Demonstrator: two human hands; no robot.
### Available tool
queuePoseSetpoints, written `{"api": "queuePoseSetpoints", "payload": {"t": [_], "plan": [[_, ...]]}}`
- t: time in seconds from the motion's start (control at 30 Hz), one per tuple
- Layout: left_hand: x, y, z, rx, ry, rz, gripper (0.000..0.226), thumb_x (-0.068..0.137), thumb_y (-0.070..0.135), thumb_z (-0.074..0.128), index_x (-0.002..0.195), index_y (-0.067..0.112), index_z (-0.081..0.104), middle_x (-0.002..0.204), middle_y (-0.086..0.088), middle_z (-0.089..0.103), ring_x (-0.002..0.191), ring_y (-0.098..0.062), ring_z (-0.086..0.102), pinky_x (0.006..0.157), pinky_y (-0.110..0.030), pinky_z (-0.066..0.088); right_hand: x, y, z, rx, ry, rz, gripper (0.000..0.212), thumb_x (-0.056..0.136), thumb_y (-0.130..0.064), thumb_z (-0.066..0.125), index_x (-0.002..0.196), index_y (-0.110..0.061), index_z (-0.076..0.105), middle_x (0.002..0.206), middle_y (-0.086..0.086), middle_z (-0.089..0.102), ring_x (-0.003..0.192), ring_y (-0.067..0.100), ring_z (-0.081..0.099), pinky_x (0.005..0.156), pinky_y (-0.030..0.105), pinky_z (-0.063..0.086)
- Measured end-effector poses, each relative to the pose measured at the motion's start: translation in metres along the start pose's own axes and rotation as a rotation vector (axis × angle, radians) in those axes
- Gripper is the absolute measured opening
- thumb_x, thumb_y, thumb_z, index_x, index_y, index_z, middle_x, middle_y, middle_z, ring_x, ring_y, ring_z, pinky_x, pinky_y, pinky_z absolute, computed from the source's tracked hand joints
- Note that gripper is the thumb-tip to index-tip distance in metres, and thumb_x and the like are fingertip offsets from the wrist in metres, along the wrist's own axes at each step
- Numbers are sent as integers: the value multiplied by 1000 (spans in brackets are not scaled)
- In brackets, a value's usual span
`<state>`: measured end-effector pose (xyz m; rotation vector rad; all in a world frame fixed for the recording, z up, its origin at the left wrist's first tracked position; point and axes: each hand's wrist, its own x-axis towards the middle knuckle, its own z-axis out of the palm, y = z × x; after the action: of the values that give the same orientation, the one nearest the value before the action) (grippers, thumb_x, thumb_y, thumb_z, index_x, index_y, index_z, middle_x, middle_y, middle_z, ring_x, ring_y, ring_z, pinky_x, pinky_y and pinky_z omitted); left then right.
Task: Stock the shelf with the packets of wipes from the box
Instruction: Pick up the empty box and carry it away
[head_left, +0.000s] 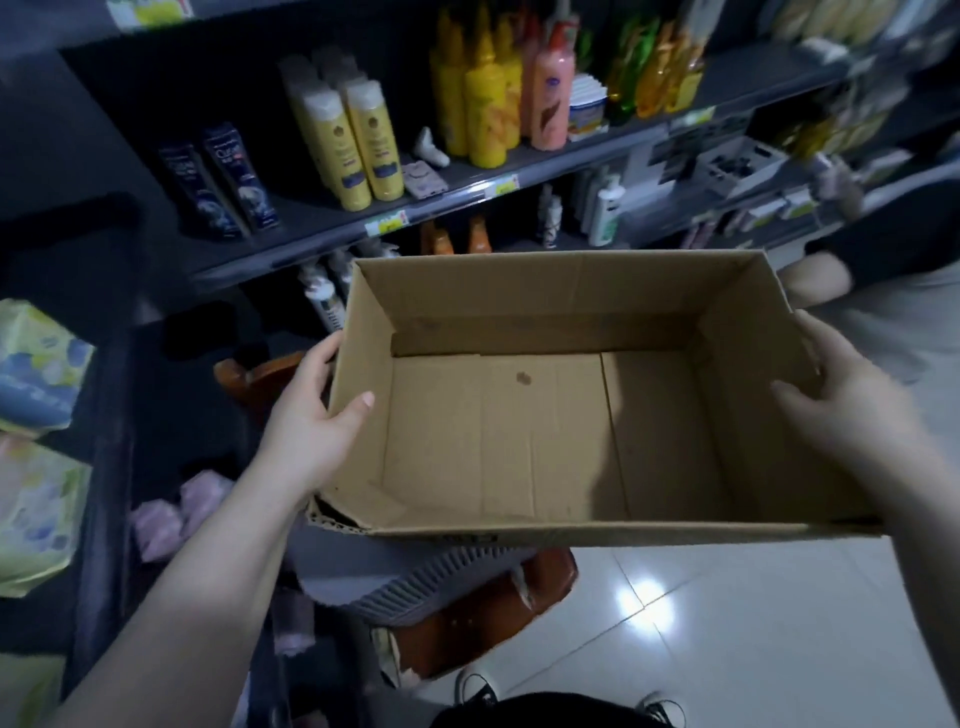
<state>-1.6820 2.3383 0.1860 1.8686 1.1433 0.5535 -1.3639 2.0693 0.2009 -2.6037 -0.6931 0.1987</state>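
- One cardboard box (519, 441), open-topped, held level at the centre of view above a brown stool (493, 613); no packets show inside, only the bare bottom.
- Left hand (317, 410): clamps the box's left wall, thumb over the rim inside, fingers outside.
- Right hand (841, 400): grips the right wall the same way; its outer fingers are hidden.
- Packets: yellow-green floral packs (36, 364) and pink packs (176, 504) sit on the dark shelf (109, 441) at the left; whether these are the wipes cannot be told.
- Far shelving: shampoo bottles (363, 140), unrelated stock.
- Step, judged: unloading looks complete and the empty box is being handled.
- Next move calls for: carrying the box clear of the stool and shelf edges, then setting it aside.
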Motion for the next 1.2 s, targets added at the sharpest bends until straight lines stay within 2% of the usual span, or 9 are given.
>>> {"api": "queuePoseSetpoints", "payload": {"t": [0.13, 0.23, 0.37, 0.63, 0.73, 0.87, 1.0, 1.1, 1.2], "plan": [[6, 38, 58, -6, -93, 58, 62, 91, 20, 61, 141, 40, 32, 139, 12, 43, 130, -4, 35, 99, -39, 42, -7, 64, -31, 13, 65, 110, 71, 84, -17, 60, 145, -36, 27, 119, 18, 61, 103, 40, 58, 80, 39, 43], [4, 72, 111, 14, -158, 82, 64, 91, 20, 61, 143, 39, 30, 140, 9, 42, 122, -1, 35, 92, -38, 45, -17, 113, -57, 41, 105, 174, 71, 85, -15, 60, 145, -36, 28, 117, 20, 62, 101, 39, 58, 80, 40, 47], [-9, 114, 184, 22, -247, 142, 65, 92, 18, 60, 145, 36, 28, 143, 6, 41, 118, -3, 38, 84, -32, 42, -32, 180, -92, -1, 138, 291, 67, 86, -21, 58, 143, -39, 27, 116, 14, 63, 98, 36, 59, 78, 42, 50], [-43, 198, 324, 52, -450, 312, 64, 89, 12, 62, 144, 27, 33, 135, 5, 46, 113, -4, 42, 90, -26, 36, -80, 307, -151, -20, 248, 523, 64, 86, -24, 56, 143, -37, 29, 118, 12, 63, 102, 38, 58, 80, 41, 47], [-61, 226, 373, 74, -532, 365, 66, 89, 14, 62, 145, 27, 31, 131, 8, 45, 119, -8, 43, 95, -31, 38, -104, 350, -170, 25, 282, 624, 65, 86, -23, 57, 143, -38, 29, 116, 11, 64, 100, 38, 59, 80, 41, 46], [-75, 256, 431, 87, -680, 421, 67, 88, 15, 64, 145, 28, 31, 127, 10, 45, 116, -8, 45, 98, -34, 40, -132, 391, -186, 40, 336, 782, 66, 84, -24, 59, 142, -37, 30, 119, 14, 63, 102, 39, 59, 83, 43, 48], [-76, 289, 488, 107, -809, 487, 70, 84, 26, 68, 142, 37, 31, 134, 6, 49, 122, -16, 50, 100, -47, 44, -155, 420, -194, 91, 401, 899, 65, 84, -27, 58, 140, -38, 28, 120, 11, 63, 101, 36, 60, 84, 48, 51], [-81, 321, 542, 109, -897, 584, 67, 87, 20, 65, 143, 33, 32, 128, 10, 47, 120, -13, 49, 98, -40, 44, -164, 441, -204, 108, 449, 1000, 65, 84, -27, 58, 141, -37, 29, 117, 10, 63, 98, 34, 60, 82, 45, 50], [-83, 357, 598, 114, -1000, 672, 68, 87, 19, 64, 145, 30, 30, 129, 14, 44, 122, -9, 45, 99, -35, 41, -163, 462, -218, 92, 509, 1105, 65, 85, -25, 59, 143, -34, 30, 126, 11, 60, 108, 36, 57, 86, 41, 45]]}}
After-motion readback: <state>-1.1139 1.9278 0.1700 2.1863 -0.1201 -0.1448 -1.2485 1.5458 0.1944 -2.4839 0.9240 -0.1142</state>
